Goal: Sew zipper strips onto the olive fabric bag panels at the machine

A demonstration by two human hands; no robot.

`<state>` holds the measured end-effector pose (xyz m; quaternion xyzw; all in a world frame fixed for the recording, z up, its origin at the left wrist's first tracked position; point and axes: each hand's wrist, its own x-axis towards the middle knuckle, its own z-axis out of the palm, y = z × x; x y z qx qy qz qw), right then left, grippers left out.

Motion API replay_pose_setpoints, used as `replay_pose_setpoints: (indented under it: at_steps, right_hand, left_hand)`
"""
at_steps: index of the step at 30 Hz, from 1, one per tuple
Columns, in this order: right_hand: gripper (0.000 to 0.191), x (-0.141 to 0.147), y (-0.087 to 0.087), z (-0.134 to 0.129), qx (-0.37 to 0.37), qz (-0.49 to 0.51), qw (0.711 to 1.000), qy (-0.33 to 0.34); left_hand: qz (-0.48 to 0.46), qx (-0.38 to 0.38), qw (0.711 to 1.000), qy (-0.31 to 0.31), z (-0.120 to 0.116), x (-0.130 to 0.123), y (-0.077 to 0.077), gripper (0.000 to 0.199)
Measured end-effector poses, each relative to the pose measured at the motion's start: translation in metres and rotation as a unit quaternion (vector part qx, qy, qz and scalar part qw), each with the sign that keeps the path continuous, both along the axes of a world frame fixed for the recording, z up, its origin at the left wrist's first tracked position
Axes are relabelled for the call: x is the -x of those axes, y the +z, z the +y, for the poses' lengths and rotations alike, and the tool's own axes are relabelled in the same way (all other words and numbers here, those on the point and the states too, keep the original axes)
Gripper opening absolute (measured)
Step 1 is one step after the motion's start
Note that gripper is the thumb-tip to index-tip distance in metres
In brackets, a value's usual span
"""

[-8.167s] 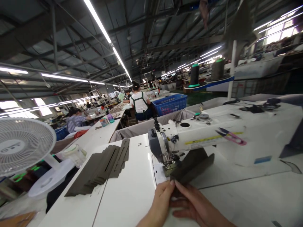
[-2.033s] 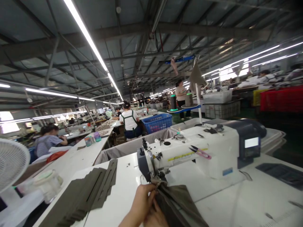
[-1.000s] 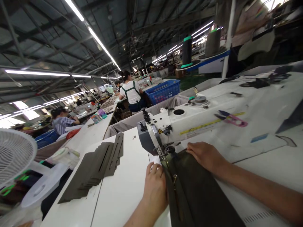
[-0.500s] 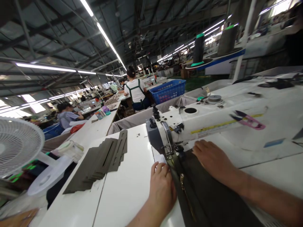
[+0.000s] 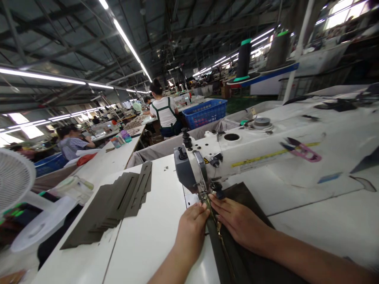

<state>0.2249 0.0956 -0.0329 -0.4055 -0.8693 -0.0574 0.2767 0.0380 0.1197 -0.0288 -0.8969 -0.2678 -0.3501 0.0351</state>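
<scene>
A dark olive fabric piece (image 5: 245, 258) with a gold-coloured metal zipper (image 5: 222, 246) lies under the needle area of a white sewing machine (image 5: 245, 152). My left hand (image 5: 192, 227) is at the fabric's left edge, its fingers bent and closed on that edge just in front of the presser foot (image 5: 204, 192). On the other side of the zipper, my right hand (image 5: 241, 221) lies flat on the fabric, fingers stretched out and tips close to the foot. The zipper's pull (image 5: 219, 227) hangs between the two hands.
Stacked dark fabric pieces (image 5: 118, 205) with slots lie to the left on the white table (image 5: 148, 240). Pink-handled thread snips (image 5: 303, 150) rest on the machine arm. A white fan (image 5: 14, 185) stands at left. Beyond are a blue basket (image 5: 204, 114) and co-workers.
My right hand has moved left and nearer, from the fabric's far right part to beside the zipper. My left hand has closed in on the fabric edge. The view has shifted slightly right.
</scene>
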Motion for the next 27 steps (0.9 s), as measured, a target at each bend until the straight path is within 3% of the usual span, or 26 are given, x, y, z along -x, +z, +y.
replay_pose_setpoints:
  at_steps: [13,22,27]
  right_hand:
    - [0.038,0.002,0.002,0.002,-0.003,-0.011,1.000,0.014]
    - [0.036,-0.009,0.014,0.020,0.026,0.058,0.995,0.077]
    - [0.037,-0.011,0.010,-0.001,0.018,0.038,0.998,0.050]
  left_hand:
    - [0.067,-0.015,0.997,-0.019,0.002,0.001,0.008,0.023]
    - [0.064,0.040,0.997,0.019,0.008,-0.006,0.013,0.021]
    - [0.091,0.036,0.995,0.010,-0.007,-0.001,0.016,0.025]
